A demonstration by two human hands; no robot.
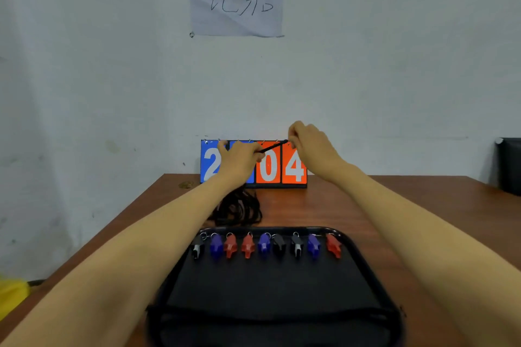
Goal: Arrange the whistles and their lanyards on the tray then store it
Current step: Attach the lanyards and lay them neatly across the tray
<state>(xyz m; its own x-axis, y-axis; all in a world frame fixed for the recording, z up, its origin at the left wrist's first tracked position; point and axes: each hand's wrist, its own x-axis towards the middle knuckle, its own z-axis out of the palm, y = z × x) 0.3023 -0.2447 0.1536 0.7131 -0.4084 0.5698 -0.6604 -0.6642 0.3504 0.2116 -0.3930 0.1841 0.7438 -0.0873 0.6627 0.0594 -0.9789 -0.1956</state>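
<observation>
Currently, locate nine small plastic whistles, black, blue and red, each fitted with a metal ring, in one row along the 12 o'clock rim of the flat black rectangular tray. Note no cord visibly attached to any. Find the loose heap of black cord lanyards off the tray, on the brown wooden table, just beyond that rim toward 11 o'clock. Observe one black lanyard held above the heap and stretched taut between both hands: gripped in the curled fingers of the left hand at 11 o'clock, pinched at its end by the fingertips of the right hand at 1 o'clock.

Judge the step in hand as straightening one cord before laying it down; whistles placed, lanyards pending. For the next move, fold or coil the cord and lower it onto bare tray surface at 6 o'clock of the whistle row, without knocking the row.

Treat as unreadable: the number of cords in the heap, partly covered by the left forearm; the second digit of the blue and orange flip scoreboard, covered by the left hand; the near tray rim, cut off at 6 o'clock. No storage place identifiable.
</observation>
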